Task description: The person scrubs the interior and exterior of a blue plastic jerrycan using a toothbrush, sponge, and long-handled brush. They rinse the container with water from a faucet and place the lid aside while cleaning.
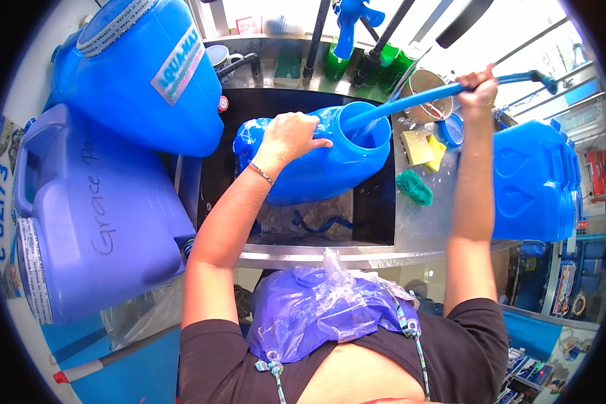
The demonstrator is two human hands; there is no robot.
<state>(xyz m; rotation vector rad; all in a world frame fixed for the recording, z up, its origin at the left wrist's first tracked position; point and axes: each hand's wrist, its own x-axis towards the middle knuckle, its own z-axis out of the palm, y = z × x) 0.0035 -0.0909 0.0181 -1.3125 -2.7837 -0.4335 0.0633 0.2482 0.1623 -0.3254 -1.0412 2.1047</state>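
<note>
A blue plastic water jug lies on its side over the sink, its wide round mouth turned to the right. My left hand grips the jug beside its neck, thumb pointing toward the rim. In my right hand is a long blue rod, held with closed fingers near its outer part. The rod slants down to the left, and its lower end goes into the jug's mouth. What is on that end is hidden inside. A dark curved tip shows at the outer end. Water splashes show inside the mouth.
Below the jug is a dark sink. Right of it are yellow sponges, a green scrubbing pad, a blue cap and a bucket. Large jugs stand left, blue and purple; more blue jugs stand right.
</note>
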